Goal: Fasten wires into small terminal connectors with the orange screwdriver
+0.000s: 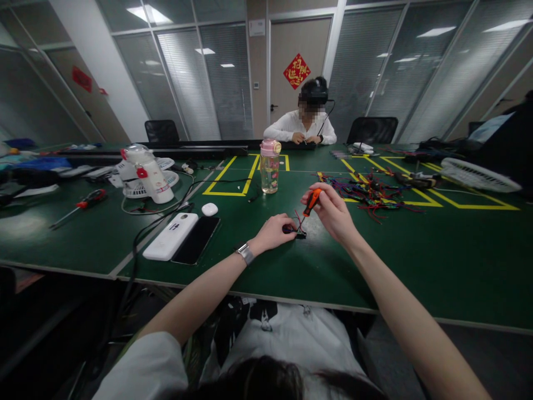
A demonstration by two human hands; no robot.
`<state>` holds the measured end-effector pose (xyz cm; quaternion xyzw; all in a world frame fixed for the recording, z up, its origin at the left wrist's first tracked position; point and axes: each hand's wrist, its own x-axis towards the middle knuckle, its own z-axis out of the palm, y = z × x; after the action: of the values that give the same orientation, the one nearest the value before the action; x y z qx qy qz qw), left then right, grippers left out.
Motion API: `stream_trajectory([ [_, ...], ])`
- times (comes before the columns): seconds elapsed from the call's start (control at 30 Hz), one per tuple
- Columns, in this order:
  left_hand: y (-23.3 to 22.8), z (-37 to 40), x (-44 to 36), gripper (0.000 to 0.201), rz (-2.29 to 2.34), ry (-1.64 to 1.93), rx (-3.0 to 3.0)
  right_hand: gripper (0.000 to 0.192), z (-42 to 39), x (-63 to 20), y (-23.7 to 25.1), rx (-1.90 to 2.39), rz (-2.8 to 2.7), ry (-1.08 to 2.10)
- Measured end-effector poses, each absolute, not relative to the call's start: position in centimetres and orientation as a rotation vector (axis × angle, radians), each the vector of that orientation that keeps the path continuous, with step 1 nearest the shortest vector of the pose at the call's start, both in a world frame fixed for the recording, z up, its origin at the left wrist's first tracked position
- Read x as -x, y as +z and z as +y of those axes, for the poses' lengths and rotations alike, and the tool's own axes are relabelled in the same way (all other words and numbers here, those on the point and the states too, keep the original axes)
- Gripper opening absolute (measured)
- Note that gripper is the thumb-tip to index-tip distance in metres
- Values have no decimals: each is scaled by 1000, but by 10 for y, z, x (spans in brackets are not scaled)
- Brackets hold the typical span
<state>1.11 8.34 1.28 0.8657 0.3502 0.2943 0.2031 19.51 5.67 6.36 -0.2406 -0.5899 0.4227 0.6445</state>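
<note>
My right hand is closed around the orange and black handle of a small screwdriver. Its thin shaft points down and left, the tip at a small black connector on the green table. Thin red and dark wires rise from that connector. On the near left side, my left hand is closed with its fingertips on the wired connector, pressing it against the tabletop. A silver-banded watch is on my left wrist. The exact contact between screwdriver tip and connector is too small to make out.
A pink-lidded water bottle stands beyond my hands. Tangled coloured wires lie to the right. On the left are a white power bank, a phone, an earbud case and a red-handled screwdriver. A person sits opposite.
</note>
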Motion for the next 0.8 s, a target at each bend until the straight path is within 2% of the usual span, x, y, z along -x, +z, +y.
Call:
stream_trajectory([
  [0.2, 14, 82, -11, 8, 989, 794, -2442, 24, 60, -199, 60, 592, -1374, 843],
  [0.43, 13, 82, -12, 8, 1015, 804, -2437, 26, 59, -197, 63, 541, -1340, 912],
  [0.67, 13, 83, -11, 10, 997, 796, -2434, 23, 62, -199, 59, 610, -1337, 767],
  [0.8, 12, 83, -11, 10, 1004, 801, -2409, 28, 61, -200, 61, 595, -1340, 846],
])
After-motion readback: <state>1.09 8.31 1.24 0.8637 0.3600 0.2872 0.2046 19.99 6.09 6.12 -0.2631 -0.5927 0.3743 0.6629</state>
